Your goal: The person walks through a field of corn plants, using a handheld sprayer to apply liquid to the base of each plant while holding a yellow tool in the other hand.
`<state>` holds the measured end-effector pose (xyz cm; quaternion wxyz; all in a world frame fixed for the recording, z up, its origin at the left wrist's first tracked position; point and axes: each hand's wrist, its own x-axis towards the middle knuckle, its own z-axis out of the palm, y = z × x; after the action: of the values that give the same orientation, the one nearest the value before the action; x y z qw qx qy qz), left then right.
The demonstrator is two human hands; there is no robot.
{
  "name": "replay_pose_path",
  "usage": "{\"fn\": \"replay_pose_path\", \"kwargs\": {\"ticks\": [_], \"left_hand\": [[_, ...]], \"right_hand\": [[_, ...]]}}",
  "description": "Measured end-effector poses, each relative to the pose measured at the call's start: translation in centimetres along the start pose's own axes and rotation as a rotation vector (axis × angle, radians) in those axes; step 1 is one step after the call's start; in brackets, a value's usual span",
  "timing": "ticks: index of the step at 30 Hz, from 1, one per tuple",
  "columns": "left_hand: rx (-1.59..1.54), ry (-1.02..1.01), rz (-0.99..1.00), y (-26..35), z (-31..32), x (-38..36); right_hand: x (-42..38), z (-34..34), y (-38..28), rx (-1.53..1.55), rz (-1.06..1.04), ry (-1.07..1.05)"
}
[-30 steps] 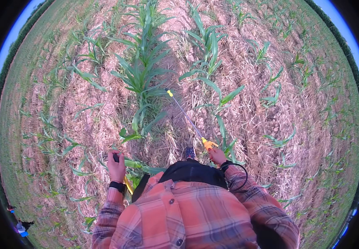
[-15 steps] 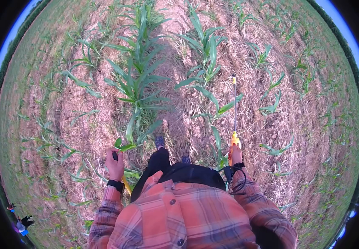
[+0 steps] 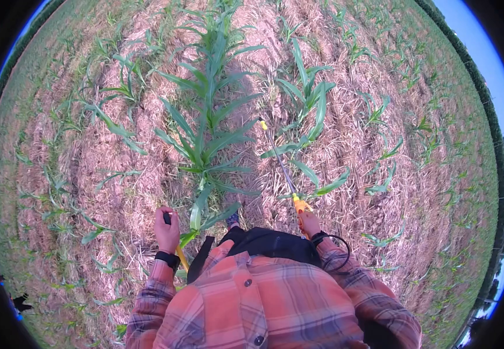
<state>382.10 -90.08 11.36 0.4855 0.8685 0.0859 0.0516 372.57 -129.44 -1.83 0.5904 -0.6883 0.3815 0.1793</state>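
Observation:
My right hand (image 3: 308,223) is closed around the yellow handle of a spray wand (image 3: 281,163). The wand's thin dark tube slants up and left, with its yellow nozzle (image 3: 263,124) over the bare strip between two rows of maize plants. A black hose (image 3: 346,256) loops beside my right wrist. My left hand (image 3: 167,232) grips the black end of a yellow pump lever (image 3: 183,259), whose lower part is hidden by my sleeve and body. Close by my left hand, to its right, stands a tall maize plant (image 3: 205,151).
More maize plants (image 3: 307,93) grow in rows across dry, straw-covered soil (image 3: 345,145). One shoe (image 3: 232,220) shows by the left row. Dark and blue shapes (image 3: 21,302), perhaps other people, appear at the far lower left. Trees line the field's edge.
The spray wand has swung left, from pointing straight ahead by the right row to slanting between the rows. My left hand still grips the lever, slightly lower. The view has shifted.

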Motion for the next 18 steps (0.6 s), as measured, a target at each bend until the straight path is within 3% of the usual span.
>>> {"fn": "replay_pose_path", "kwargs": {"ticks": [8,11,14,18], "left_hand": [[-0.074,-0.049,-0.066,-1.4,1.0,4.8],[-0.028,-0.001,0.041,-1.3,1.9,6.5],[0.008,-0.016,-0.069,1.1,2.1,7.2],[0.097,0.03,0.057,4.6,4.3,10.5]], "right_hand": [[0.2,4.4,-8.9,-0.16,0.014,-0.169],[2.4,4.1,-9.3,-0.163,-0.036,-0.227],[5.2,3.3,-8.3,-0.167,-0.031,-0.206],[9.5,1.0,-10.3,-0.146,-0.065,-0.089]]}}
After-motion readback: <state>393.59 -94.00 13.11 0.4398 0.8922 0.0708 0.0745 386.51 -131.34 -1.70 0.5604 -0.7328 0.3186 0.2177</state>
